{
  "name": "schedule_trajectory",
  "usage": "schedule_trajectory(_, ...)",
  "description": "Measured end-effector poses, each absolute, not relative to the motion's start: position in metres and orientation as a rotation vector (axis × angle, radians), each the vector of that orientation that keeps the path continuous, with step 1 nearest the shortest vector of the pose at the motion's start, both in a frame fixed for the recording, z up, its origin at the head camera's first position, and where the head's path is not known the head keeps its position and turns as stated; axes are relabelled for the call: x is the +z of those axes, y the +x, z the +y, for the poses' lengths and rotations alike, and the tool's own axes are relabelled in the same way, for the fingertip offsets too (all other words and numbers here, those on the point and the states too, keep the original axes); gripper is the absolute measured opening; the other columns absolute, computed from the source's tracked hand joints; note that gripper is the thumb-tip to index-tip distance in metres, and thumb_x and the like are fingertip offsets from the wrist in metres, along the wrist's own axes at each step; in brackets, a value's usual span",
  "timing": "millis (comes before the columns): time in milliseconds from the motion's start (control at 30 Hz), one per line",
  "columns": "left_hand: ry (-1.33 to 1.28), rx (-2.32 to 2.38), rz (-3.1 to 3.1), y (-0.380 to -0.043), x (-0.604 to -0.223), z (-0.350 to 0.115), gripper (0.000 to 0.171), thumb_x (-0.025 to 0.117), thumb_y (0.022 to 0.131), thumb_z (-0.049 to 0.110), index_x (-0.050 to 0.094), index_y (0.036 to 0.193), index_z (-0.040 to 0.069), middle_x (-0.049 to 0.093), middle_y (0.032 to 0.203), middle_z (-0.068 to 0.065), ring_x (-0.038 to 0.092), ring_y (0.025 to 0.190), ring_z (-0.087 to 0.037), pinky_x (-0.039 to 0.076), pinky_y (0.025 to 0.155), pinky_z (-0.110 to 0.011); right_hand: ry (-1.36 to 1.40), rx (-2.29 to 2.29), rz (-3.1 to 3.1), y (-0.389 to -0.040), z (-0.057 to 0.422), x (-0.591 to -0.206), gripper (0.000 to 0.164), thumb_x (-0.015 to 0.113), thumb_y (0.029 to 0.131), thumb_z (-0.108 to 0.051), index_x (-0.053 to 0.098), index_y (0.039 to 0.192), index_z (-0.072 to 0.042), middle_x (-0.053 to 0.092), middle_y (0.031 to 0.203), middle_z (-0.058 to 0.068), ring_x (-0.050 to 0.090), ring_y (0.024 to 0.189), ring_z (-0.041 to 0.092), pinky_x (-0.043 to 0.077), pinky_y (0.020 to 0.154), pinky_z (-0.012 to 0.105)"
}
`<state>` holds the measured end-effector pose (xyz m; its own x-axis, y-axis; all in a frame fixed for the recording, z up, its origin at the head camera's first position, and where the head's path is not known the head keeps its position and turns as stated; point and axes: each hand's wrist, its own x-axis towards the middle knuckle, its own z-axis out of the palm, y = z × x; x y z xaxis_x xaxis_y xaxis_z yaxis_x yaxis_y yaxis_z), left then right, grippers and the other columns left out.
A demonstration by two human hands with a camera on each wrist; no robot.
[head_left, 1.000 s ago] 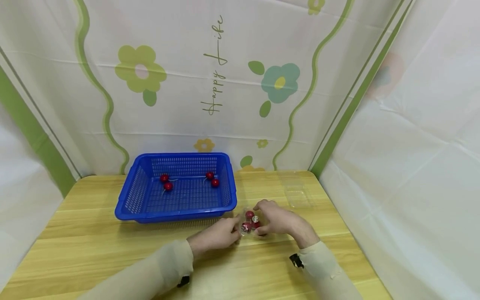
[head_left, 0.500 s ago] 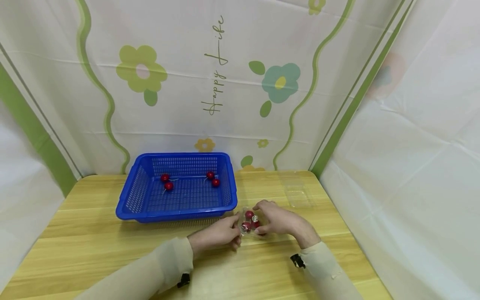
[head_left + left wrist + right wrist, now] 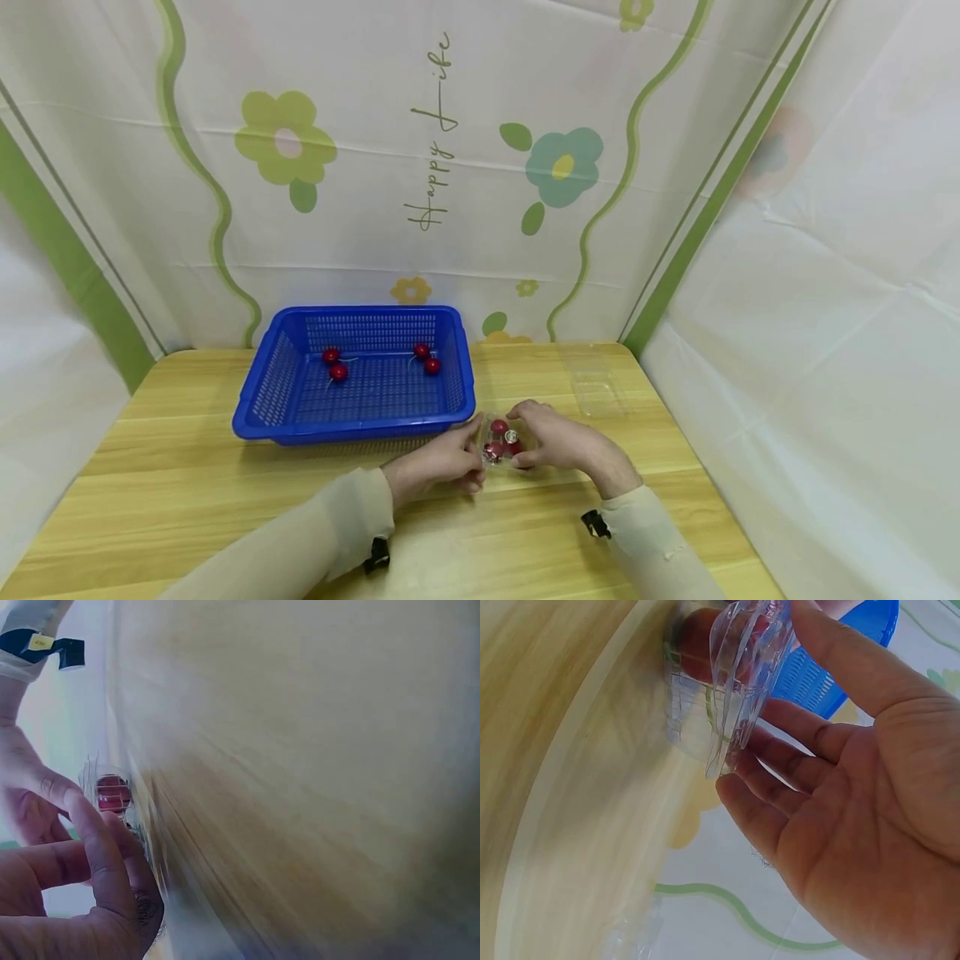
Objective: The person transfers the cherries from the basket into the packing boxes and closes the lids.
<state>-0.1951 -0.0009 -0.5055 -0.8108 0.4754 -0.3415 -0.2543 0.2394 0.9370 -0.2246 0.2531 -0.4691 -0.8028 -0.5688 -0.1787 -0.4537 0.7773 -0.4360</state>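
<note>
Between the two hands, a small clear plastic box (image 3: 503, 439) with a round label sits on the wooden table. Several red cherries (image 3: 498, 427) show through its lid. My left hand (image 3: 442, 460) holds the box's left side, the index finger along its edge. From the other side my right hand (image 3: 558, 437) grips it, thumb at the near corner and fingers at the far one. In the right wrist view, the fingertips (image 3: 731, 784) touch the overlapping plastic rims of the box (image 3: 739, 697). One cherry (image 3: 114, 793) shows through the plastic in the left wrist view.
Behind the left hand stands a blue perforated basket (image 3: 352, 432) with several cherries (image 3: 338, 372) lying in two groups on its floor. An open clear plastic box (image 3: 596, 393) lies at the back right of the table (image 3: 187, 500). A printed curtain (image 3: 360, 233) hangs behind.
The left fingers have shifted slightly along the box's left edge, the index finger reaching farther up. The right hand keeps its place, and the cherries stay inside the box.
</note>
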Motion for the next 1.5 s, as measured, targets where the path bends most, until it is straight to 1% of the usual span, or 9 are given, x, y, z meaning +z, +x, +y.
schedule_trajectory(300, 0.177, 1.623, 1.962, -0.195, -0.508, 0.002, 0.102, 0.059, 0.102, -0.013, 0.016, 0.190, 0.016, 0.065, 0.090, -0.011, 0.068, 0.073, -0.018, 0.072, 0.069, -0.031, -0.720, -0.554, 2.643, -0.215, 0.263, -0.466, 0.092, 0.094, 0.102, -0.030, 0.049, 0.174, 0.006, 0.046, 0.183, 0.030, 0.048, 0.169, 0.052, 0.043, 0.140, 0.069)
schedule_trajectory(467, 0.179, 1.616, 1.976, -0.194, -0.508, 0.003, 0.105, 0.058, 0.101, -0.014, 0.016, 0.190, 0.021, 0.064, 0.089, -0.010, 0.066, 0.072, -0.018, 0.072, 0.068, -0.032, -0.681, -0.564, 2.654, -0.207, 0.273, -0.464, 0.099, 0.095, 0.100, -0.029, 0.043, 0.179, 0.001, 0.037, 0.187, 0.032, 0.046, 0.169, 0.056, 0.045, 0.137, 0.073)
schedule_trajectory(533, 0.173, 1.617, 1.976, -0.193, -0.507, 0.003, 0.105, 0.058, 0.101, -0.014, 0.015, 0.190, 0.021, 0.064, 0.090, -0.011, 0.066, 0.073, -0.018, 0.072, 0.068, -0.032, -0.669, -0.565, 2.677, -0.204, 0.276, -0.464, 0.097, 0.095, 0.101, -0.027, 0.044, 0.179, -0.001, 0.045, 0.180, 0.032, 0.056, 0.159, 0.054, 0.053, 0.130, 0.071)
schedule_trajectory(633, 0.172, 1.622, 1.975, -0.193, -0.506, 0.003, 0.103, 0.057, 0.103, -0.013, 0.011, 0.190, 0.017, 0.066, 0.089, -0.011, 0.066, 0.071, -0.017, 0.071, 0.068, -0.031, -0.660, -0.590, 2.676, -0.203, 0.278, -0.465, 0.092, 0.092, 0.104, -0.024, 0.043, 0.178, 0.001, 0.067, 0.150, 0.025, 0.072, 0.129, 0.037, 0.066, 0.110, 0.053)
schedule_trajectory(733, 0.165, 1.623, 1.972, -0.194, -0.507, 0.004, 0.101, 0.056, 0.103, -0.011, 0.008, 0.189, 0.013, 0.067, 0.086, -0.010, 0.066, 0.069, -0.015, 0.072, 0.069, -0.031, -0.644, -0.709, 2.565, -0.206, 0.280, -0.470, 0.091, 0.083, 0.111, -0.018, 0.031, 0.182, 0.004, 0.074, 0.122, 0.015, 0.071, 0.103, 0.022, 0.064, 0.087, 0.035)
schedule_trajectory(800, 0.170, 1.627, 1.976, -0.195, -0.507, 0.004, 0.101, 0.055, 0.102, -0.011, 0.007, 0.189, 0.010, 0.066, 0.084, -0.009, 0.065, 0.068, -0.014, 0.072, 0.068, -0.030, -0.633, -0.819, 2.453, -0.210, 0.282, -0.475, 0.092, 0.076, 0.115, -0.013, 0.019, 0.184, 0.006, 0.074, 0.114, 0.012, 0.070, 0.095, 0.019, 0.062, 0.078, 0.028)
schedule_trajectory(967, 0.173, 1.648, 1.996, -0.195, -0.508, 0.005, 0.102, 0.054, 0.100, -0.013, 0.008, 0.188, 0.006, 0.062, 0.084, -0.008, 0.063, 0.072, -0.016, 0.071, 0.068, -0.030, -0.510, -1.090, 2.198, -0.218, 0.288, -0.489, 0.093, 0.063, 0.120, -0.006, -0.001, 0.188, -0.006, 0.063, 0.120, 0.014, 0.063, 0.092, 0.019, 0.062, 0.073, 0.027)
schedule_trajectory(1200, 0.155, 1.641, 2.015, -0.196, -0.508, 0.005, 0.098, 0.052, 0.104, -0.012, 0.008, 0.189, 0.008, 0.060, 0.087, -0.007, 0.060, 0.076, -0.016, 0.071, 0.069, -0.031, -0.362, -1.296, 1.999, -0.221, 0.288, -0.497, 0.095, 0.051, 0.120, 0.000, -0.011, 0.189, -0.020, 0.053, 0.119, 0.012, 0.060, 0.093, 0.020, 0.062, 0.075, 0.027)
schedule_trajectory(1500, 0.166, 1.626, 2.008, -0.199, -0.509, 0.005, 0.103, 0.051, 0.099, -0.014, 0.006, 0.189, 0.009, 0.060, 0.083, -0.005, 0.062, 0.073, -0.014, 0.070, 0.067, -0.027, -0.326, -1.358, 1.984, -0.220, 0.280, -0.502, 0.100, 0.051, 0.117, 0.006, -0.016, 0.188, -0.017, 0.054, 0.109, 0.009, 0.058, 0.087, 0.019, 0.062, 0.072, 0.027)
